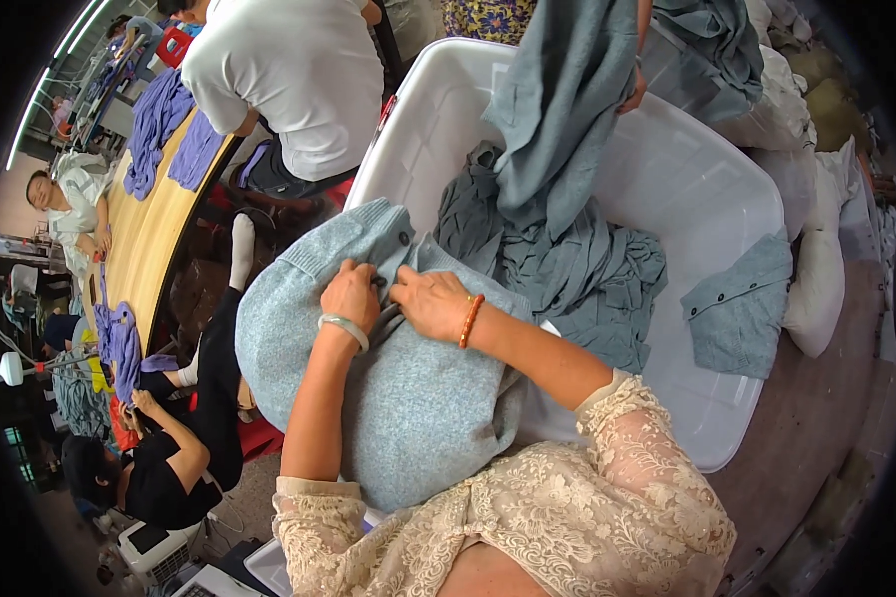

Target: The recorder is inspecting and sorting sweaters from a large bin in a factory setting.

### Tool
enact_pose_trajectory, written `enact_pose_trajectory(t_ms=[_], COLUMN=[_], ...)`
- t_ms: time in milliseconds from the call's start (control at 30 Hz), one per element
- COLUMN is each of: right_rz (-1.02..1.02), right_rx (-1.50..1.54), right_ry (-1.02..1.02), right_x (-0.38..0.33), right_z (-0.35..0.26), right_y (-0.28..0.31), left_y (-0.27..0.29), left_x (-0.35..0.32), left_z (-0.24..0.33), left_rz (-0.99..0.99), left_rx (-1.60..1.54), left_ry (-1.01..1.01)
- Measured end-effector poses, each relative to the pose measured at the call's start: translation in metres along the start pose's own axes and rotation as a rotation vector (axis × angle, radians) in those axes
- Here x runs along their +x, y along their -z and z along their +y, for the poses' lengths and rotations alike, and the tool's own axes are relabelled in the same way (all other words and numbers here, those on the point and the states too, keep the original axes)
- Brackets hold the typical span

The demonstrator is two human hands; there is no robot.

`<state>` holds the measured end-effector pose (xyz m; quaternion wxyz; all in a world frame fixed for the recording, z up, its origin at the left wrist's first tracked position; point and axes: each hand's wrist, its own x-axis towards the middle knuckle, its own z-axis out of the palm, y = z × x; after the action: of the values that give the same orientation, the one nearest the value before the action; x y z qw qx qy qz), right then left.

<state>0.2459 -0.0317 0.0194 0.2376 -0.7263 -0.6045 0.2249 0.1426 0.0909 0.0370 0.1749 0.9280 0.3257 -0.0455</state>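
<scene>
A light blue-grey knitted cardigan [418,408] lies bunched in front of me, with a ribbed edge and dark buttons. My left hand [351,297] is closed on its front edge, fingers pinched beside a dark button. Close by on the right, my right hand [433,303] pinches the facing edge of the same cardigan. The fingertips nearly meet at the opening, and whether a button is between them is hidden. The cardigan rests partly over the near left side of a large white plastic bin [707,194].
Grey-green garments [592,289] are heaped in the bin; a buttoned one [742,308] hangs over its right rim. Beyond, another person's hand [634,92] holds up a grey-green garment [562,109]. Co-workers sit left around a wooden table [149,239] with purple garments [154,124]. White sacks [816,259] stand right.
</scene>
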Motion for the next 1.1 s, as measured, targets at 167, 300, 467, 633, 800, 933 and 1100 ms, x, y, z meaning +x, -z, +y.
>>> enact_pose_trajectory(t_ms=[167,300,467,633,800,933,1100], right_rz=[-0.024,0.179,-0.034,0.096,0.222,0.272,0.289], right_rx=[0.088,0.212,0.124,-0.046,0.263,0.324,0.202], right_ry=[0.151,0.204,0.108,0.137,0.183,0.118,0.157], right_x=[0.008,0.018,0.002,0.007,-0.001,-0.008,-0.017], right_z=[0.029,0.025,0.027,0.026,0.004,0.001,-0.007], right_y=[0.013,-0.014,-0.015,-0.007,0.000,-0.009,-0.007], left_y=[-0.004,-0.008,-0.016,-0.024,-0.011,-0.007,-0.005], left_x=[0.003,0.005,-0.004,0.002,0.000,-0.010,-0.018], left_z=[0.010,-0.009,-0.005,-0.020,-0.018,-0.018,-0.019], left_rz=[0.010,-0.022,-0.025,0.144,-0.046,-0.149,-0.187], left_rx=[0.014,-0.045,-0.138,-0.400,-0.918,-1.072,-1.192], left_ry=[-0.054,-0.007,0.111,0.066,0.162,0.208,0.233])
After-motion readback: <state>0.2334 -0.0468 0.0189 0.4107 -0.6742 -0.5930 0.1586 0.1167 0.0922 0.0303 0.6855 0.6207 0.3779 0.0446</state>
